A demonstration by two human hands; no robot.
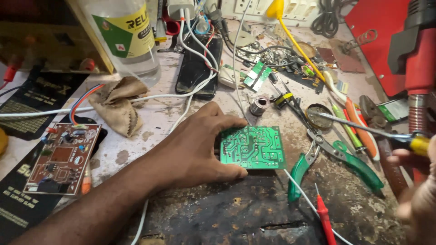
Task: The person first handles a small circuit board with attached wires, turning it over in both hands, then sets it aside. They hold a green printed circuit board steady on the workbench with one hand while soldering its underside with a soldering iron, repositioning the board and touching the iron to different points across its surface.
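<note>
Fingers (227,170) of our left hand (193,149) pinch the green rectangular circuit board (253,147) by its edge, flat on the scorched surface (227,213). Our right hand (415,181), closed, holds a yellow-handled metal-tipped tool (363,129). We judge the light grip could let the board slide toward the green-handled pliers (336,163).

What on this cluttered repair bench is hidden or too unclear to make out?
Head view only:
- Right hand: blurred and cut by the right edge; its grip on the yellow-handled metal tool is unclear.
- Green circuit board: left edge covered by the left hand; component side faces down.
- Clear plastic bottle: top cut off.
</note>
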